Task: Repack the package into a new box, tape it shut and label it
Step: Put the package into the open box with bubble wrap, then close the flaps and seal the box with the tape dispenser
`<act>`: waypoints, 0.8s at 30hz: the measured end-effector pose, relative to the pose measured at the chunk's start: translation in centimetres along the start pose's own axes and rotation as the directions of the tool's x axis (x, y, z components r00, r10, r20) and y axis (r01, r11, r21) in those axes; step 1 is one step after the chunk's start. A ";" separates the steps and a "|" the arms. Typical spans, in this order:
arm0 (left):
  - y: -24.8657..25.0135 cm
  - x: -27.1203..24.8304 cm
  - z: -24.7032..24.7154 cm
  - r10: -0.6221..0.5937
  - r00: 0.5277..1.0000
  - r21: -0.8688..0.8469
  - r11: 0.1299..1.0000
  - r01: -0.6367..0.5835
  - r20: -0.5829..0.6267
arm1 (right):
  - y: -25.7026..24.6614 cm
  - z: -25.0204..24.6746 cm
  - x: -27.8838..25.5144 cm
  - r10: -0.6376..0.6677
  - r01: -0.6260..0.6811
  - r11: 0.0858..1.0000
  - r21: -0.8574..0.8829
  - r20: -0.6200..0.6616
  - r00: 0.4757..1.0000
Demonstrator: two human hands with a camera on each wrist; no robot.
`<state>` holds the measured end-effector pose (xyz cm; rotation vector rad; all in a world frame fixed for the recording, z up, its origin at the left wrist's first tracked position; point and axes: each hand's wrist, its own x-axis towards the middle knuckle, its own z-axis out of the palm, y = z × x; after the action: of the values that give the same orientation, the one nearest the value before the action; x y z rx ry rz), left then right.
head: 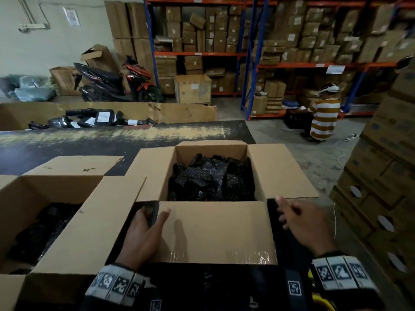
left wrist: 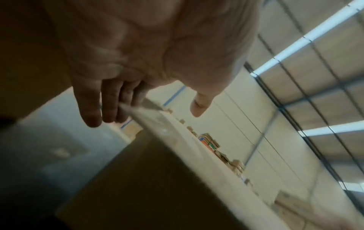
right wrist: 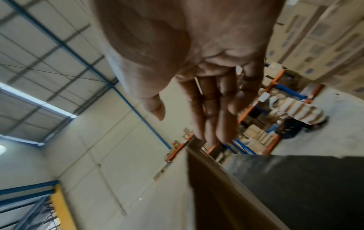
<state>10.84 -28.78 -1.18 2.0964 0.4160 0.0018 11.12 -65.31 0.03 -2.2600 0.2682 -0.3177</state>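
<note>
Warehouse shelving (head: 303,41) stacked with cartons fills the wall beyond the open box (head: 213,232) on my black table (head: 67,140). Black bubble-wrapped package (head: 211,178) lies inside it. My left hand (head: 143,234) grips the near flap's left edge; my right hand (head: 305,223) hovers just beside its right edge, fingers relaxed, holding nothing.

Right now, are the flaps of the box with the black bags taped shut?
No, the box stands open, flaps spread, black bags showing.
</note>
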 end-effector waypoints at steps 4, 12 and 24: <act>1.1 1.2 0.3 -0.038 0.998 -0.167 0.985 0.047 0.058 | 0.0 1.5 0.5 0.062 -0.061 0.998 -0.012 0.221 0.973; 1.0 1.3 1.1 0.379 0.922 -0.126 0.921 -0.368 0.082 | -2.9 1.8 1.3 -0.277 0.267 0.961 0.076 0.331 0.902; -2.2 4.5 -2.2 0.615 0.743 0.300 0.679 -0.670 0.266 | 1.0 0.1 3.6 -0.304 0.541 0.793 -0.282 0.585 0.752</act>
<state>14.08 -24.63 -2.57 2.5058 -0.4830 0.2013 14.50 -66.96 -0.35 -2.7405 -0.5455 0.1470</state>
